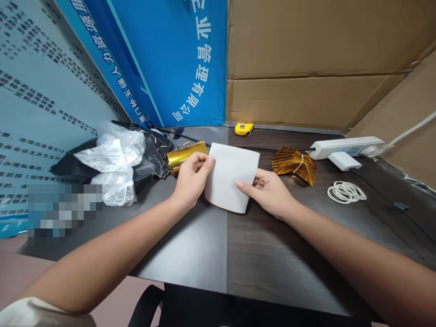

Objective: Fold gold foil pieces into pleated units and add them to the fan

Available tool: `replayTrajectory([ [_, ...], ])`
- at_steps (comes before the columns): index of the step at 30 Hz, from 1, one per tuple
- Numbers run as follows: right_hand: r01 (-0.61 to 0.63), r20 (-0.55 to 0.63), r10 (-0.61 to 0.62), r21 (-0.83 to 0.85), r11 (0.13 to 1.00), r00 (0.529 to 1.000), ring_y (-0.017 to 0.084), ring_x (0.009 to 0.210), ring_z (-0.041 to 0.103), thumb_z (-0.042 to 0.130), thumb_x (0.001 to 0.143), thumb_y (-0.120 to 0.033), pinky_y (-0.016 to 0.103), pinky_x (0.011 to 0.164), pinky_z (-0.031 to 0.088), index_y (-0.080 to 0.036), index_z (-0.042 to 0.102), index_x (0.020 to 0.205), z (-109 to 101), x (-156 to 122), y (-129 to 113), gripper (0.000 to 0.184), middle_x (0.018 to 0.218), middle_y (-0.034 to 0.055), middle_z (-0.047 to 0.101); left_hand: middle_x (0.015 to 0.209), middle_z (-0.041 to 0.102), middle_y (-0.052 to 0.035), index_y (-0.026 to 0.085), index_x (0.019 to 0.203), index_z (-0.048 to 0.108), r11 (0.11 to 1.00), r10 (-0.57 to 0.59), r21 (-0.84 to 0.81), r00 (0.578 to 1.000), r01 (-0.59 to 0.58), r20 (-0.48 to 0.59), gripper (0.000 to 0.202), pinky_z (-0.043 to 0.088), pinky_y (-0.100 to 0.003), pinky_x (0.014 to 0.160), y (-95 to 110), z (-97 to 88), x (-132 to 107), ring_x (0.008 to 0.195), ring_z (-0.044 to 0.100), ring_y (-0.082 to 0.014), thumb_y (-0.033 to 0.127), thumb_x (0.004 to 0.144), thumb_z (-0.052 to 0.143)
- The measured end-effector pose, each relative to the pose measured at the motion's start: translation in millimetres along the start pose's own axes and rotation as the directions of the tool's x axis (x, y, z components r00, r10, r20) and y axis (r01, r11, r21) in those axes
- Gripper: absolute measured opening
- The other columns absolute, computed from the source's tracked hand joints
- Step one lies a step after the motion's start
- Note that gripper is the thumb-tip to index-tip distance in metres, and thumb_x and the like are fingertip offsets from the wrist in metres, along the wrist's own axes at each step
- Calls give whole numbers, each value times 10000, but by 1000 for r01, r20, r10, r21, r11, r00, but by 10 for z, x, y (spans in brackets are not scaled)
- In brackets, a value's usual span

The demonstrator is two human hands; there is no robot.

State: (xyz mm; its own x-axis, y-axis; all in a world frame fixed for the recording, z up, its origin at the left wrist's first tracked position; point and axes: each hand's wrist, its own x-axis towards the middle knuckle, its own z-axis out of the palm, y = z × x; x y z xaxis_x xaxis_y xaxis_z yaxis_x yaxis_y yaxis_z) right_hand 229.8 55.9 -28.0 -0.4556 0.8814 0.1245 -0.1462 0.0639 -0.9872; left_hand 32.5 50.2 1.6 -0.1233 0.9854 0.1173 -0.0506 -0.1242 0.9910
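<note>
Your left hand (pixel 191 179) pinches one edge of the white sheet (pixel 231 175) and your right hand (pixel 270 195) pinches the other, holding it between them above the desk (pixel 272 263), with the gold foil roll (pixel 185 154) just beyond your left hand.

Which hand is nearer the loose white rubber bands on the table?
Right. The right hand holds the white sheet, left of the rubber bands; the left hand grips the sheet's far edge.

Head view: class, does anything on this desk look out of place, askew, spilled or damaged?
Nothing looks spilled or damaged. The white sheet is tilted only because the left hand and right hand hold it. The untidiest spot is the crumpled clear plastic heaped at the left of the desk.
</note>
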Motion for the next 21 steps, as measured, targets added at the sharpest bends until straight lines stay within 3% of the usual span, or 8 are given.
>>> replayTrajectory([
  [2, -29, -71, 28, -22, 999, 997, 251, 945, 748, 785, 813, -487, 392, 821, 636, -175, 601, 1252, -48, 20, 18, 570, 1092, 122, 752, 629, 604, 51, 203, 854, 554, 998, -48, 39, 998, 46, 47, 475, 409, -155, 418, -67, -45, 14, 482, 528, -68, 584, 719, 803],
  [4, -23, -127, 19, -25, 999, 992, 239, 839, 757, 762, 840, -444, 369, 705, 642, -219, 354, 1506, -114, 40, 31, 813, 993, 91, 764, 580, 598, 64, 225, 953, 524, 996, -76, 60, 995, 72, 71, 514, 408, -179, 372, -93, -67, 22, 423, 527, -98, 585, 714, 803],
  [6, 35, -105, -43, -77, 996, 994, 208, 740, 745, 693, 894, -377, 336, 629, 626, -272, 180, 1590, -202, 58, 30, 871, 926, 42, 762, 575, 604, 75, 248, 1101, 476, 995, -78, 72, 995, 73, 64, 568, 417, -180, 369, -94, -77, 28, 408, 532, -108, 561, 742, 786],
  [7, 81, -51, -89, -136, 987, 995, 192, 715, 735, 637, 921, -334, 319, 613, 615, -286, 268, 1573, -251, 66, 22, 751, 926, 30, 760, 566, 597, 83, 260, 1169, 443, 995, -71, 79, 996, 66, 59, 599, 412, -174, 370, -91, -81, 32, 399, 523, -106, 546, 760, 775],
  [9, 198, 119, -169, -315, 928, 978, 173, 721, 728, 527, 920, -223, 299, 620, 598, -254, 658, 1275, -343, 80, -4, 379, 997, 36, 763, 552, 574, 93, 280, 1227, 405, 995, -50, 86, 997, 45, 57, 609, 389, -161, 374, -91, -94, 40, 387, 500, -94, 528, 791, 750],
  [10, 275, 203, -207, -410, 870, 957, 187, 843, 742, 493, 888, -157, 308, 709, 605, -245, 738, 1136, -381, 86, -20, 359, 1054, 36, 764, 546, 559, 95, 282, 1206, 417, 996, -42, 85, 997, 36, 61, 574, 376, -156, 374, -94, -103, 45, 382, 484, -86, 527, 800, 740],
  [14, 472, 340, -331, -561, 680, 880, 201, 1002, 735, 539, 868, -115, 331, 876, 590, -263, 756, 1175, -434, 105, -67, 405, 1118, 35, 760, 561, 544, 71, 252, 1020, 513, 997, -43, 63, 993, 37, 109, 407, 378, -162, 381, -109, -136, 63, 407, 473, -78, 535, 811, 717],
  [21, 477, 208, -438, -534, 699, 875, 206, 922, 741, 669, 892, -243, 314, 780, 585, -247, 797, 1001, -406, 118, -82, 168, 1034, 64, 770, 872, 632, -16, 177, 904, 683, 998, -52, 43, 968, 42, 247, 284, 469, -143, 474, -50, -167, 67, 629, 546, -60, 429, 784, 735],
])
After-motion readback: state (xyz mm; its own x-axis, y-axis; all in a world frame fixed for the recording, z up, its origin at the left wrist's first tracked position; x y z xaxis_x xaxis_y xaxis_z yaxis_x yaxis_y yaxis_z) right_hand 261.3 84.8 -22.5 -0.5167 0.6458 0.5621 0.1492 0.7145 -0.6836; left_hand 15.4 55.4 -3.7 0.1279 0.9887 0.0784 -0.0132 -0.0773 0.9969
